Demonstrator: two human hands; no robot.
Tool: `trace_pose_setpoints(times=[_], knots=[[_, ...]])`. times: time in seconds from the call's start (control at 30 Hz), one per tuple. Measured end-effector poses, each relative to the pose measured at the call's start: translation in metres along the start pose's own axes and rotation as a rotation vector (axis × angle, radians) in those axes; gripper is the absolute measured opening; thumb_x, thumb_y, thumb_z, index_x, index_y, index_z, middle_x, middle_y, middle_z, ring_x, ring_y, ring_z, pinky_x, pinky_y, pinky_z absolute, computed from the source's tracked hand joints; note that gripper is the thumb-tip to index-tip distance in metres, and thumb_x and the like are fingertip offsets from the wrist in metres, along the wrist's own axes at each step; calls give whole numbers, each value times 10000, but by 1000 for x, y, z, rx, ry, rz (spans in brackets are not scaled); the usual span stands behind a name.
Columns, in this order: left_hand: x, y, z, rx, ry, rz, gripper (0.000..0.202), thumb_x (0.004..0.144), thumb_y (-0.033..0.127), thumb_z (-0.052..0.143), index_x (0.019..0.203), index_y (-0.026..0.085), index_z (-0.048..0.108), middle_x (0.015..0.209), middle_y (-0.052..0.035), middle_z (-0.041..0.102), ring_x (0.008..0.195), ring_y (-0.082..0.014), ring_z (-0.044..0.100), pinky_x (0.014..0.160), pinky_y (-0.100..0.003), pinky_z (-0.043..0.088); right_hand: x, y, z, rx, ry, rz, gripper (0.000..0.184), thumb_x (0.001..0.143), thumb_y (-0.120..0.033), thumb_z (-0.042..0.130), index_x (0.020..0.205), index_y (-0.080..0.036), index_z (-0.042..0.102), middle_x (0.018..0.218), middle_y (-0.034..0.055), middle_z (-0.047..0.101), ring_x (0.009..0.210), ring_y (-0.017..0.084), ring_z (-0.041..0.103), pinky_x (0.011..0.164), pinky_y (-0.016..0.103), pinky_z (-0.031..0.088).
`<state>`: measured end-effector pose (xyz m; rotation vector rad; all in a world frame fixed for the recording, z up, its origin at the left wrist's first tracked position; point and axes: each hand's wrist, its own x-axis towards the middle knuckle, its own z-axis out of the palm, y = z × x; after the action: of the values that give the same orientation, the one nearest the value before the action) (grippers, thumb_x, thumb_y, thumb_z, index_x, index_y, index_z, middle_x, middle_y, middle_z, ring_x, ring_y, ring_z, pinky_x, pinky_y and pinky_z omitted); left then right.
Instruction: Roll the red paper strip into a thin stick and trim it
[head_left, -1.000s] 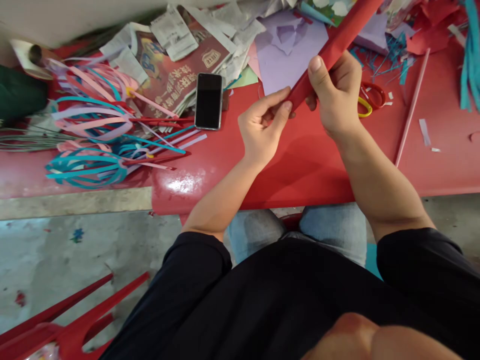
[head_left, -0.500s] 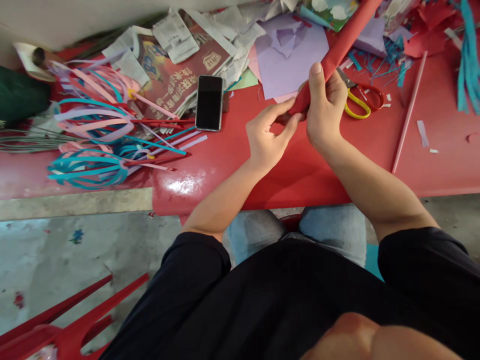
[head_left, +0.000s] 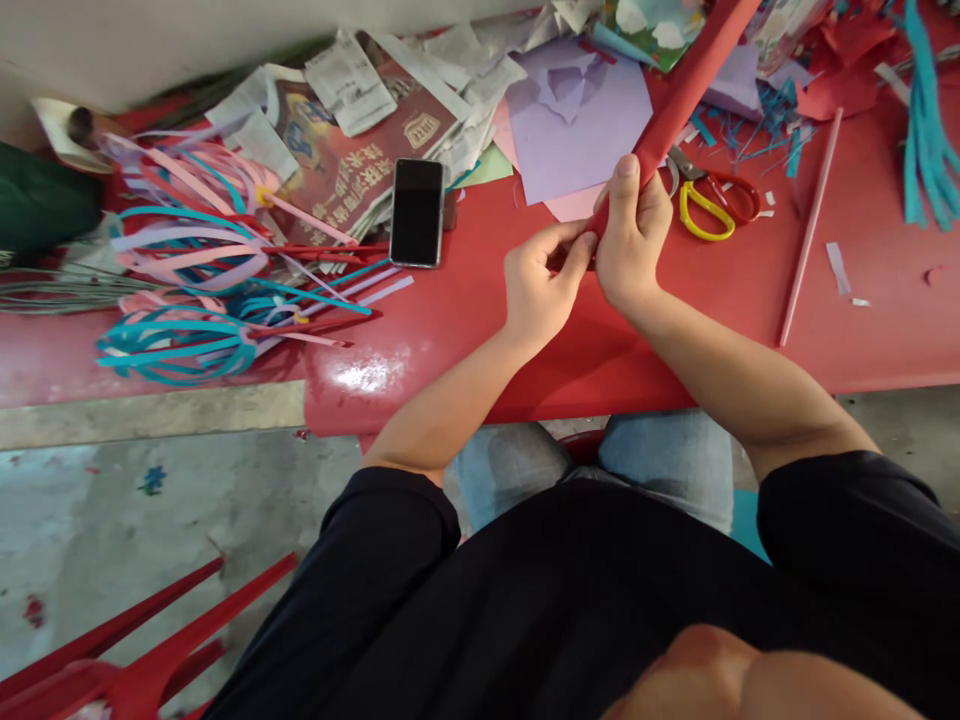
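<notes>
A long roll of red paper point(head_left: 694, 85) slants up and right from my hands, past the top edge of the view. My right hand point(head_left: 634, 230) is wrapped round its lower part, thumb on top. My left hand point(head_left: 544, 280) pinches the lower end between thumb and fingers, close against the right hand; the very tip is partly hidden by the fingers. Just right of my right hand lie scissors point(head_left: 709, 210) with one yellow and one red handle loop. Behind the hands rests a sheet of purple paper point(head_left: 577, 140).
A black phone point(head_left: 417, 213) lies left of my hands on the red table point(head_left: 457, 340). Farther left are paper-strip lanterns point(head_left: 180, 340) and newspapers point(head_left: 352, 165). To the right lie a thin pink paper stick point(head_left: 812, 228) and teal paper strips point(head_left: 926, 130). A red chair point(head_left: 150, 650) stands lower left.
My right hand has shifted slightly left and down along with the red paper roll. The left hand has moved a little right, so the two are closer together.
</notes>
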<state>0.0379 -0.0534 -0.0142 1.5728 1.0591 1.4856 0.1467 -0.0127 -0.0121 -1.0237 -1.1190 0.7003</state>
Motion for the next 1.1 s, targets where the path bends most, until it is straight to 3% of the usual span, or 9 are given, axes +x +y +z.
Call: trace_pose_setpoints(times=[0.13,0.3,0.5,0.6,0.73,0.87,0.97,1.1], knots=[[5,3,-3,-17,-3,-23,157,1076,234,744,940,245,820,825,3,819,748,-158,816,710,-250,672,5,1,5,100,83,-11,667,970,-923,503,763,-293,428,693,-12,417,638,206,460,673,389,427],[13,1,-5,-107,0,-13,163,1025,161,791,875,224,800,780,-3,820,691,-154,811,657,-237,656,16,-9,-2,226,46,29,641,844,-943,673,796,-326,508,743,-21,510,657,195,360,668,378,405],[17,-4,-5,-94,-22,-161,118,1040,214,780,929,227,817,829,-12,827,737,-150,822,601,-209,609,11,-4,-2,181,16,59,621,861,-972,585,826,-355,520,796,-7,566,698,220,381,723,412,403],[18,-7,-5,-107,-33,-132,143,1048,201,768,915,222,816,794,-6,801,715,-144,801,616,-219,605,7,3,4,194,0,23,566,935,-894,593,845,-342,505,750,-14,518,679,219,395,698,403,379],[20,-12,-7,-155,-90,-90,172,1046,238,783,875,220,773,751,6,752,684,-148,766,597,-239,588,1,11,11,185,71,-36,582,970,-880,575,886,-308,508,753,-29,444,642,187,442,678,367,423],[23,-15,-11,-146,-219,-111,289,1080,353,757,848,217,652,677,33,623,581,-131,653,545,-260,513,-9,15,13,103,-2,-47,589,990,-864,560,906,-282,515,767,-32,440,666,159,510,668,328,490],[26,-16,-15,-77,-247,-143,339,1124,293,678,812,222,567,667,38,567,553,-121,590,532,-265,450,-8,13,9,53,-76,-5,618,974,-882,552,865,-276,512,730,-33,443,634,148,521,623,320,508],[31,-18,-22,13,-326,-216,307,1163,196,542,861,222,595,673,25,617,539,-122,579,553,-271,451,14,7,-3,58,-179,96,680,879,-960,586,856,-285,659,664,-10,571,561,166,515,524,354,454]])
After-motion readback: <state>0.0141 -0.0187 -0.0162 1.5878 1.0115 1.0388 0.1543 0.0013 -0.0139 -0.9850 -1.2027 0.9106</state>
